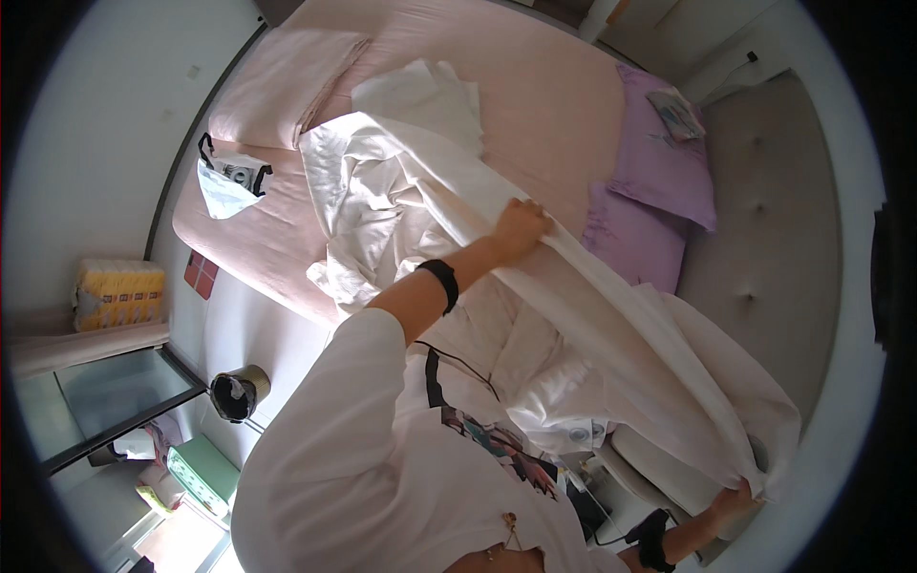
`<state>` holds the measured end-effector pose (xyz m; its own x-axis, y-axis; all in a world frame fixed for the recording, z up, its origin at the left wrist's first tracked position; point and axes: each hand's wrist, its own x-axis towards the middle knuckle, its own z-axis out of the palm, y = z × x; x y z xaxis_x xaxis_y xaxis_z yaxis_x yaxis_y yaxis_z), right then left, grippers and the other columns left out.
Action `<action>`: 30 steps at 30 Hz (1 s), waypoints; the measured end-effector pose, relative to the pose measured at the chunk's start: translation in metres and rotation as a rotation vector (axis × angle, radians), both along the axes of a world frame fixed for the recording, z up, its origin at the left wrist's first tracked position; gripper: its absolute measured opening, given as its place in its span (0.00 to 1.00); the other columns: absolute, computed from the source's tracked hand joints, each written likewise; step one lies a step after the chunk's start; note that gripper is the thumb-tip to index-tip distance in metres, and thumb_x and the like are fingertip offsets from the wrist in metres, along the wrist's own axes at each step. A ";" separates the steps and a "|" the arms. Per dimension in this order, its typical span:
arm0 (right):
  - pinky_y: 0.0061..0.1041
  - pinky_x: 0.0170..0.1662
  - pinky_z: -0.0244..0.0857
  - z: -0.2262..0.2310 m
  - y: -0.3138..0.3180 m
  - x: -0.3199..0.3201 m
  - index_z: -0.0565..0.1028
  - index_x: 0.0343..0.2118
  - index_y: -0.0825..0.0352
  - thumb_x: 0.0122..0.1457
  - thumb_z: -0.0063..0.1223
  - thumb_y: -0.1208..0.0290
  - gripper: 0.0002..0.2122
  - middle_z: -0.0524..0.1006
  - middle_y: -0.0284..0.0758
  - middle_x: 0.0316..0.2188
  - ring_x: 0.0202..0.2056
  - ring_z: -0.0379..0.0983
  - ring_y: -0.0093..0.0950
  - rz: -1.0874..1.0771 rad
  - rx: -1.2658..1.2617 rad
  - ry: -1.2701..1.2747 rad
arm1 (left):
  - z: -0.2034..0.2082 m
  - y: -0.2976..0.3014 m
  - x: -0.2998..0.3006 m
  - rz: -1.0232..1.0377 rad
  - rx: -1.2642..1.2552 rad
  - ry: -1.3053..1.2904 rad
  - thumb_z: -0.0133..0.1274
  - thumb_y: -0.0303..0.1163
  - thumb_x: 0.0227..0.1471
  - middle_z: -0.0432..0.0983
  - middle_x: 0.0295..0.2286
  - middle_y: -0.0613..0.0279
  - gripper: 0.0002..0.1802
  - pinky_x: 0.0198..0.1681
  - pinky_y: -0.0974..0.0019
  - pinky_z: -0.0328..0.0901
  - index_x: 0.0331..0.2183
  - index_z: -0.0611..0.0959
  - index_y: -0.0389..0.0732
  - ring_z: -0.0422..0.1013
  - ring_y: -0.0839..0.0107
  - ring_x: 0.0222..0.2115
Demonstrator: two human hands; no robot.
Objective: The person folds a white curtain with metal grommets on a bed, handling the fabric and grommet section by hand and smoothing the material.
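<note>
A large white bed sheet lies bunched over the near part of the bed and stretches between my hands. My left hand is closed on its folded edge, above the middle of the bed. At the lower right, my right hand pinches a corner of the same sheet beyond the bed's near side. Between the hands the edge runs fairly straight. Left of my left arm, the cloth is crumpled in loose folds.
The bed has a pink fitted sheet. Purple pillows rest by the padded headboard. A pink folded quilt and a white bag lie at the far left. A bin stands on the floor.
</note>
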<state>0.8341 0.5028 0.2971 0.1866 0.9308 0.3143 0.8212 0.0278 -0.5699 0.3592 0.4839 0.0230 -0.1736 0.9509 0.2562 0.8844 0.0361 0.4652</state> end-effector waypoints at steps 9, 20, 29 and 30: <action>0.23 0.32 0.54 0.012 0.009 0.021 0.65 0.27 0.71 0.42 0.45 0.75 0.08 0.62 0.35 0.26 0.29 0.59 0.27 -0.252 0.119 0.041 | -0.077 -0.046 -0.063 0.321 -0.321 -0.169 0.44 0.29 0.35 0.71 0.25 0.66 0.09 0.38 0.61 0.52 0.26 0.72 0.47 0.65 0.69 0.30; 0.21 0.24 0.52 0.035 0.179 -0.033 0.66 0.18 0.68 0.43 0.48 0.70 0.07 0.61 0.29 0.15 0.20 0.56 0.23 0.044 0.000 0.379 | 0.056 0.004 -0.186 0.465 0.206 -0.289 0.41 0.41 0.40 0.68 0.22 0.49 0.16 0.29 0.60 0.58 0.24 0.71 0.37 0.65 0.55 0.25; 0.16 0.21 0.49 -0.051 0.144 -0.070 0.67 0.18 0.65 0.45 0.48 0.71 0.05 0.57 0.25 0.12 0.16 0.50 0.17 0.155 -0.110 0.815 | 0.086 -0.023 -0.164 0.481 -0.229 -1.045 0.43 0.41 0.42 0.70 0.26 0.59 0.20 0.29 0.70 0.60 0.30 0.73 0.32 0.65 0.73 0.27; 0.16 0.21 0.49 -0.063 0.120 -0.089 0.67 0.19 0.66 0.45 0.47 0.72 0.05 0.57 0.25 0.12 0.16 0.50 0.17 0.110 -0.115 0.894 | 0.067 -0.032 -0.154 0.452 -0.300 -1.085 0.42 0.39 0.43 0.70 0.25 0.61 0.18 0.29 0.72 0.59 0.29 0.73 0.32 0.64 0.74 0.26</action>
